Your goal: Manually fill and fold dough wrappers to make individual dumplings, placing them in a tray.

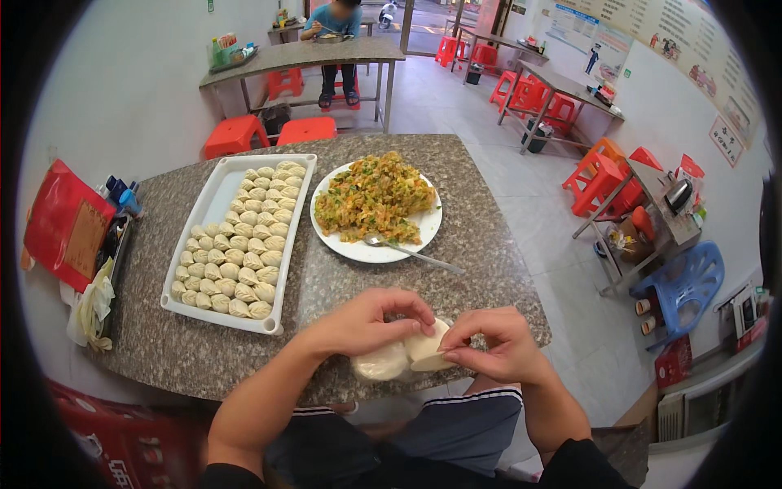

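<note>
Near the table's front edge, my right hand (494, 342) pinches the edge of a thin round dumpling wrapper (425, 359) between thumb and fingertips. My left hand (383, 322) curls over from the other side, its fingertips and thumb on a pale round stack of wrappers (437, 332). Under the left hand lies a clear plastic bag (381, 363) with more pale wrappers in it. Beyond my hands stands a white plate (383, 254) heaped with chopped vegetable filling (375, 196). A metal spoon (428, 260) rests on its rim, handle toward the right.
Left of the plate, a white tray (279, 297) holds rows of pleated dumplings (232, 265). A red bag (69, 224) and a crumpled plastic bag (94, 306) sit at the table's left end. Red stools (235, 136) stand beyond; a person (332, 33) eats at another table.
</note>
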